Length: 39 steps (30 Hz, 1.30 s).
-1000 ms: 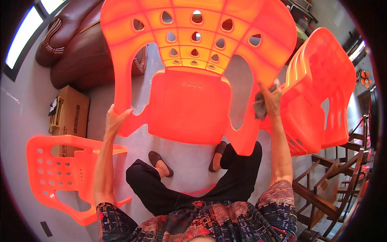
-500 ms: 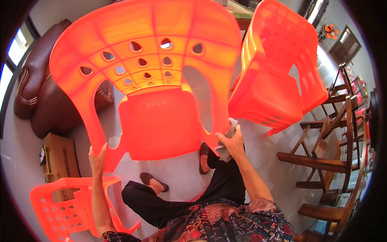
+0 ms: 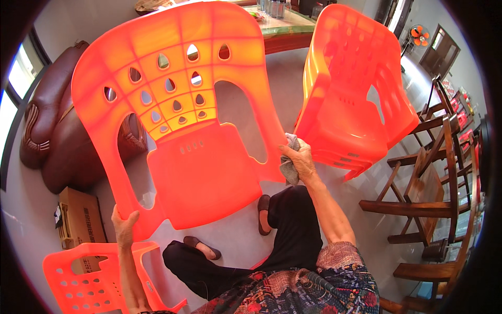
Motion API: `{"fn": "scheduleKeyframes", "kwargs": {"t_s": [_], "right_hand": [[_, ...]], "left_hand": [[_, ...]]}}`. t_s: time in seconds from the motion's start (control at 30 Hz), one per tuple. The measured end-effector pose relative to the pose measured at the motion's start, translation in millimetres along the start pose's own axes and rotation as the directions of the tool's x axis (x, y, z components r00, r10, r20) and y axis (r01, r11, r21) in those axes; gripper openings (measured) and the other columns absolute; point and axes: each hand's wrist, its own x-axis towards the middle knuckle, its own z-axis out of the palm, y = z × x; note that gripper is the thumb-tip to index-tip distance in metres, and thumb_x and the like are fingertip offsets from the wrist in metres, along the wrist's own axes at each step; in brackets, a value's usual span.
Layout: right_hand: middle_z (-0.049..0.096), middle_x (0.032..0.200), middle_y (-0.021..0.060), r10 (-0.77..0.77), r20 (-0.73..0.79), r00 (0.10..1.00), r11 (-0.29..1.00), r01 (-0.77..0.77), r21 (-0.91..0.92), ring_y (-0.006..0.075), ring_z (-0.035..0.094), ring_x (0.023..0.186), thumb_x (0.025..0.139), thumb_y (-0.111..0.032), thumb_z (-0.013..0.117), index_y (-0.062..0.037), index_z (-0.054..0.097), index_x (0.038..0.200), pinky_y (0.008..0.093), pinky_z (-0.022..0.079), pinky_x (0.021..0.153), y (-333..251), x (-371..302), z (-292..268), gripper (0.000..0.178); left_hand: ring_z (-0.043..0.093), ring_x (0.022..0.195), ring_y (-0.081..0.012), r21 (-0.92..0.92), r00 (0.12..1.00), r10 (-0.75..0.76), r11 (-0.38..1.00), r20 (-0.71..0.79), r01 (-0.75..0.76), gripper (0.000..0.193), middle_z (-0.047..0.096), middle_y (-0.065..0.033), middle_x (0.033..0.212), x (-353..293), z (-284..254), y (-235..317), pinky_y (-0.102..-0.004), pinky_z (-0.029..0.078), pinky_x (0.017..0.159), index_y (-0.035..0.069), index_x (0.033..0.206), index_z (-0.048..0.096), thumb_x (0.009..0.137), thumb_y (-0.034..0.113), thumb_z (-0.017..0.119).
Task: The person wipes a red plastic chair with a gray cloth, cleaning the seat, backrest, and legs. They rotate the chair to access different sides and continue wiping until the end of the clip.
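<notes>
A red-orange plastic armchair [image 3: 206, 178] with drop-shaped holes in its backrest faces me, its seat toward me and its back away. My left hand [image 3: 125, 225] is closed round the front end of its left armrest. At the front of the opposite armrest, my right hand [image 3: 300, 159] grips a crumpled grey cloth [image 3: 289, 171], which touches the plastic. Light glows yellow through the upper part of the chair.
Stacked red chairs [image 3: 353, 112] stand to the right, and another red chair [image 3: 86, 282] is at lower left. A brown leather sofa [image 3: 57, 120] and a cardboard box [image 3: 83, 214] lie left. Wooden chairs [image 3: 418, 206] line the right; a glass-topped table [image 3: 287, 29] stands behind.
The chair has shifted toward me and tilted, so its backrest sits lower and further left. Both hands have moved with it, the left downward and the right slightly upward.
</notes>
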Motion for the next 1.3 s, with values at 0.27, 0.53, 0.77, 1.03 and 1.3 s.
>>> {"fn": "scheduleKeyframes", "kwargs": {"t_s": [0.27, 0.53, 0.77, 1.03, 1.3], "right_hand": [[0.059, 0.077, -0.0021, -0.08, -0.057, 0.995, 0.997, 0.081, 0.014, 0.0045, 0.053, 0.059, 0.082, -0.011, 0.073, -0.0013, 0.06, 0.113, 0.0204, 0.044, 0.052, -108, -53, -2, 0.035], [0.062, 0.089, -0.002, -0.388, -0.248, 0.888, 0.921, 0.365, -0.134, 0.0048, 0.056, 0.067, 0.087, -0.02, 0.065, -0.0028, 0.055, 0.123, 0.0181, 0.044, 0.06, -239, -148, 20, 0.041], [0.054, 0.125, 0.0104, -0.778, -0.055, 0.625, 0.575, 0.675, -0.461, 0.0202, 0.054, 0.114, 0.094, -0.032, 0.051, 0.0013, 0.052, 0.126, 0.0325, 0.04, 0.101, -302, -213, -24, 0.046], [0.046, 0.137, 0.0129, -0.858, -0.026, 0.512, 0.272, 0.411, -0.87, 0.0252, 0.046, 0.125, 0.092, -0.052, 0.047, 0.0018, 0.047, 0.133, 0.038, 0.037, 0.105, -383, -339, -164, 0.068], [0.046, 0.138, 0.013, -0.904, -0.224, 0.365, 0.259, 0.048, -0.965, 0.0263, 0.046, 0.126, 0.091, -0.056, 0.046, 0.0013, 0.047, 0.133, 0.0393, 0.038, 0.104, -381, -481, -215, 0.071]], "left_hand": [[0.057, 0.085, -0.0083, -0.233, 0.995, 0.102, 0.967, -0.001, -0.099, 0.044, 0.06, -0.0027, 0.1, -34, -27, 84, -0.0226, 0.046, 0.076, -0.002, 0.121, 0.051, 0.082, 0.009, 0.067], [0.057, 0.081, -0.0112, -0.32, 0.936, 0.35, 0.883, -0.035, -0.342, 0.047, 0.059, -0.0066, 0.097, -64, -38, 162, -0.0238, 0.047, 0.072, -0.005, 0.121, 0.047, 0.084, 0.017, 0.064], [0.059, 0.093, -0.017, -0.352, 0.861, 0.426, 0.789, -0.278, -0.504, 0.046, 0.059, -0.0106, 0.105, -53, -27, 208, -0.028, 0.048, 0.083, -0.006, 0.126, 0.045, 0.089, 0.018, 0.058], [0.06, 0.094, -0.0157, -0.602, 0.888, 0.446, 0.681, -0.111, -0.417, 0.048, 0.061, -0.0124, 0.109, -33, 50, 251, -0.0266, 0.048, 0.084, -0.007, 0.127, 0.047, 0.088, 0.02, 0.056], [0.061, 0.081, -0.0077, -0.676, 0.734, 0.556, 0.714, 0.39, -0.182, 0.049, 0.064, -0.004, 0.094, -30, 122, 279, -0.0204, 0.049, 0.072, -0.003, 0.115, 0.056, 0.076, 0.021, 0.075]]}}
